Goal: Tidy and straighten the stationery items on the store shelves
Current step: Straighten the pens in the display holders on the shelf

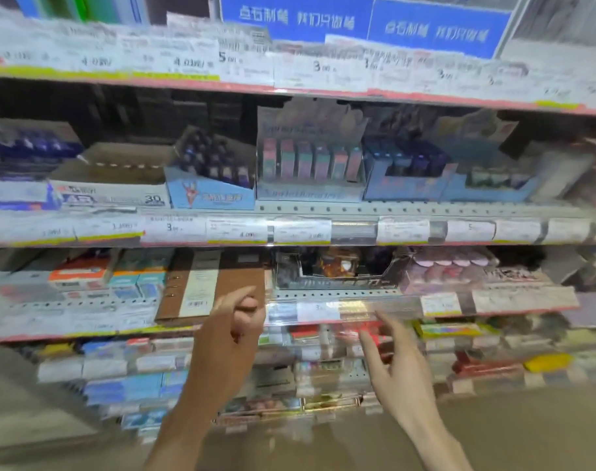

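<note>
Brown binder, head view: it lies on the third shelf down, its lower edge overhanging the price rail, skewed against the neat boxes to its left. I take it as the landmark. It has a stiff board cover with metal rings showing at its left edge and a pale label strip down the cover; the writing there is too blurred to read. I judge it rigid, moderately heavy and not fragile, best taken by both long edges or pushed square from the overhanging edge.

My left hand hangs just in front of the binder's lower right corner, fingers curled loosely toward the thumb; I cannot tell whether it touches the cover. It holds nothing I can make out.

My right hand is to the right of the binder and lower, fingers spread and empty, the tips near the clear price rail and the red packets below it.

Right of the binder sits a dark display box, light card, likely to slide easily.

Legible writing: above the binder, a white carton shows "30"; price tags read "3", "4" and "5". The blue signs at top carry Chinese characters, smeared by motion.
</note>
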Motion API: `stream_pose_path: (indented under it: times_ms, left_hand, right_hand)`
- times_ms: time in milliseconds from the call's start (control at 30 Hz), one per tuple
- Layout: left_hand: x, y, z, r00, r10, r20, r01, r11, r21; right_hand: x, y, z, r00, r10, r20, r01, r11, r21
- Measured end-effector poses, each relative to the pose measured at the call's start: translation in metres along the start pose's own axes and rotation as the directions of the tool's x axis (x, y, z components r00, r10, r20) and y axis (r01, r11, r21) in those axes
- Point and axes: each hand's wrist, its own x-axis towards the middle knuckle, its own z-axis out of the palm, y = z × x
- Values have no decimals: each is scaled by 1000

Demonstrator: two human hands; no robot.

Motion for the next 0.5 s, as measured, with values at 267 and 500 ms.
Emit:
stream_pose_path:
  times_ms: [267, 500]
  left_hand:
    - [-13, -8, -2, 957, -272, -100, 275, 961, 14]
    - [-10, -5, -34, 913, -357, -197, 342, 933, -109]
  right_hand:
    - [17, 10, 13, 992, 101, 69, -108, 988, 115]
    - [35, -10, 42, 996, 4, 86, -23, 977, 214]
